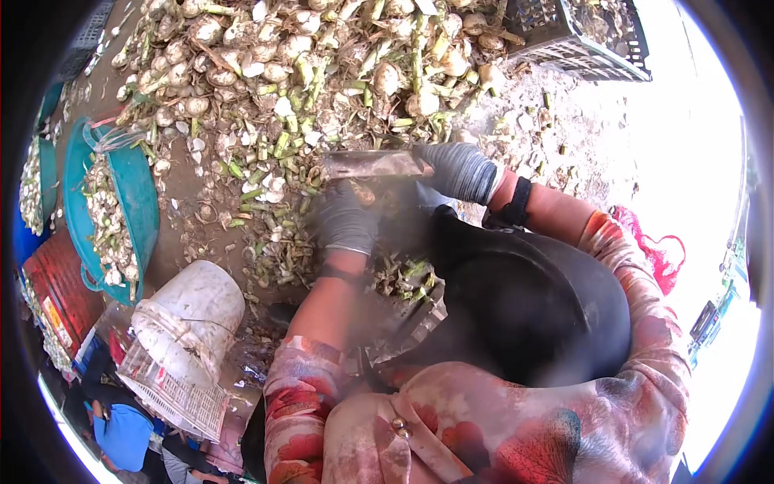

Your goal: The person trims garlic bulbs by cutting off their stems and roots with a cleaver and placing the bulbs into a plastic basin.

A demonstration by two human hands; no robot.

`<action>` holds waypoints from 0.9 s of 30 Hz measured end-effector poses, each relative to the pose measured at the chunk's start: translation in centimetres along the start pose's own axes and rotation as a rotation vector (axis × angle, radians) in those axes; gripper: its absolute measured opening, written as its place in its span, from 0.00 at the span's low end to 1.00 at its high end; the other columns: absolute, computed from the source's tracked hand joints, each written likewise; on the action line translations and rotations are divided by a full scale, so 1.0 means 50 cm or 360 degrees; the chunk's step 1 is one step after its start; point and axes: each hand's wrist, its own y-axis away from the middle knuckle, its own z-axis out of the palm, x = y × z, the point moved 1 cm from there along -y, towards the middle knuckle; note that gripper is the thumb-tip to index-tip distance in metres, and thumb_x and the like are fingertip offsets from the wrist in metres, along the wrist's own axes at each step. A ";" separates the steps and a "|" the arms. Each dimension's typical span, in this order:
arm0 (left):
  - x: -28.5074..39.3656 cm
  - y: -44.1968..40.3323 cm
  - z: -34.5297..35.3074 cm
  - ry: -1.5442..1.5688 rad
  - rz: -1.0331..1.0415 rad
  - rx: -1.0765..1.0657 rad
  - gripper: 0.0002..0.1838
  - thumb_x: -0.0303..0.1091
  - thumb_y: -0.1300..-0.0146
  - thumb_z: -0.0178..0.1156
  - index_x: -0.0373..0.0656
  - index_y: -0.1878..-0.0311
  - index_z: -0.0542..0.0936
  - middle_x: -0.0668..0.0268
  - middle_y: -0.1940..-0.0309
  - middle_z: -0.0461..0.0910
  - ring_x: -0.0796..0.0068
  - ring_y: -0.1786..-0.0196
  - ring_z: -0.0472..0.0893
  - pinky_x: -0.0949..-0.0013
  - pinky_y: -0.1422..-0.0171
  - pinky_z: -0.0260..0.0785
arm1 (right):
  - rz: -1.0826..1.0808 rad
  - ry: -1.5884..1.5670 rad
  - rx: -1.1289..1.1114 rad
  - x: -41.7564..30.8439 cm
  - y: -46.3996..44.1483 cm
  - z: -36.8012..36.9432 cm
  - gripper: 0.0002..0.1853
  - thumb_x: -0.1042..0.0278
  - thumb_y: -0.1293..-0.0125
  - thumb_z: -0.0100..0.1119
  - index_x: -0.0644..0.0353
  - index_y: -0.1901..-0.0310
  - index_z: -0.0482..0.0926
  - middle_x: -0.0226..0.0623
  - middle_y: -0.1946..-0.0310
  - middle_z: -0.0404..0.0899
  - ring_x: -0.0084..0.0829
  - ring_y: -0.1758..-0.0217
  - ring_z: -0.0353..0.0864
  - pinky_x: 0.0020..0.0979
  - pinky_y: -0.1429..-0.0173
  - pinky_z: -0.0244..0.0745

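Note:
My right hand [463,171], in a grey knit glove, is wrapped round the handle end of a cleaver [375,164]. Its broad, dirt-smeared blade points left. Just below the blade, my gloved left hand [348,219] is curled and slightly blurred. A brownish garlic bulb [363,192] shows at its fingertips, partly hidden. Beyond both hands lies a large heap of garlic bulbs [298,48] with roots and cut stems. Chopped green stem pieces [278,222] are scattered left of my left hand.
A teal basket [139,194] holding garlic stands at the left, near a white bucket [193,302] and a red tub [60,274]. A black crate [588,52] sits at the upper right. Dark covering [532,306] lies over my lap. Another person in blue [122,436] is at the lower left.

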 end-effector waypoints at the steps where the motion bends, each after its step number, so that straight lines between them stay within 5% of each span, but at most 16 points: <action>1: -0.006 -0.019 0.011 0.0019 -0.0202 -0.0374 0.36 0.54 0.51 0.72 0.38 0.45 0.76 0.47 0.49 0.78 0.52 0.47 0.79 0.53 0.45 0.72 | -0.0029 -0.0029 -0.0053 0.011 0.010 0.014 0.10 0.61 0.37 0.53 0.55 0.58 0.76 0.49 0.74 0.80 0.52 0.68 0.82 0.47 0.63 0.75; 2: -0.008 -0.030 0.003 0.0026 -0.0413 -0.0741 0.34 0.55 0.50 0.71 0.38 0.47 0.78 0.47 0.50 0.79 0.54 0.46 0.79 0.54 0.44 0.72 | -0.0031 -0.0030 -0.0056 0.010 0.016 0.012 0.10 0.61 0.37 0.53 0.55 0.58 0.76 0.49 0.74 0.80 0.52 0.68 0.82 0.47 0.63 0.75; 4: -0.037 -0.007 0.011 0.0232 -0.0318 -0.0460 0.28 0.55 0.43 0.66 0.39 0.51 0.80 0.48 0.53 0.80 0.57 0.49 0.80 0.55 0.44 0.71 | -0.0094 0.0003 -0.0329 0.004 0.018 0.016 0.12 0.59 0.38 0.55 0.55 0.57 0.76 0.49 0.72 0.80 0.52 0.66 0.82 0.47 0.62 0.75; 6: -0.050 -0.003 0.000 0.1211 -0.0088 -0.0329 0.22 0.41 0.39 0.65 0.41 0.45 0.75 0.55 0.52 0.79 0.66 0.48 0.78 0.63 0.43 0.72 | -0.0196 -0.0097 -0.0270 -0.016 0.005 0.021 0.14 0.57 0.40 0.58 0.54 0.56 0.77 0.48 0.71 0.81 0.52 0.64 0.82 0.46 0.61 0.76; 7: -0.054 0.007 -0.003 0.1743 0.0005 -0.0264 0.23 0.32 0.37 0.64 0.42 0.41 0.71 0.59 0.52 0.78 0.72 0.47 0.77 0.67 0.42 0.72 | -0.0259 -0.0134 -0.0263 -0.025 0.008 0.021 0.14 0.58 0.41 0.58 0.54 0.56 0.77 0.48 0.71 0.81 0.52 0.64 0.83 0.46 0.61 0.76; 10: -0.062 0.005 -0.018 0.2052 0.0154 -0.0164 0.31 0.26 0.39 0.64 0.43 0.35 0.63 0.63 0.49 0.75 0.74 0.46 0.74 0.69 0.41 0.71 | -0.0391 -0.0217 -0.0203 -0.063 0.005 -0.014 0.14 0.60 0.43 0.60 0.53 0.56 0.77 0.47 0.71 0.81 0.51 0.63 0.83 0.46 0.61 0.77; 11: -0.046 0.005 -0.048 0.2246 0.0071 -0.0319 0.34 0.32 0.39 0.66 0.42 0.33 0.60 0.62 0.46 0.73 0.71 0.47 0.75 0.67 0.40 0.71 | -0.0470 -0.0232 -0.0146 -0.073 0.003 -0.024 0.14 0.61 0.43 0.60 0.53 0.56 0.77 0.47 0.71 0.81 0.51 0.64 0.83 0.46 0.61 0.77; 14: -0.039 0.007 -0.087 0.1908 0.0342 -0.0206 0.31 0.27 0.41 0.66 0.44 0.36 0.63 0.62 0.46 0.74 0.74 0.49 0.78 0.72 0.45 0.75 | -0.0596 -0.0199 -0.0051 -0.091 0.000 -0.050 0.13 0.64 0.44 0.59 0.52 0.56 0.76 0.45 0.73 0.81 0.51 0.66 0.83 0.47 0.64 0.77; 20: -0.020 0.009 -0.107 0.1855 0.0350 -0.0004 0.35 0.35 0.44 0.70 0.41 0.37 0.63 0.61 0.48 0.75 0.72 0.49 0.78 0.68 0.44 0.72 | -0.0600 -0.0178 -0.0038 -0.106 0.005 -0.067 0.16 0.66 0.46 0.60 0.53 0.55 0.74 0.45 0.75 0.80 0.51 0.68 0.83 0.47 0.65 0.76; 22: -0.016 0.011 -0.099 0.1911 0.0229 -0.0004 0.38 0.45 0.44 0.70 0.41 0.36 0.61 0.61 0.46 0.73 0.71 0.46 0.75 0.66 0.42 0.71 | -0.0571 -0.0136 -0.0032 -0.103 0.003 -0.069 0.16 0.66 0.47 0.60 0.53 0.55 0.74 0.45 0.75 0.80 0.51 0.68 0.83 0.47 0.65 0.76; 27: -0.002 0.009 -0.101 0.1697 0.0266 0.0215 0.31 0.31 0.46 0.69 0.40 0.42 0.64 0.62 0.54 0.74 0.75 0.54 0.76 0.71 0.52 0.73 | -0.0548 0.0051 0.0066 -0.067 -0.005 -0.031 0.17 0.64 0.48 0.62 0.57 0.55 0.75 0.43 0.76 0.80 0.51 0.68 0.83 0.45 0.67 0.77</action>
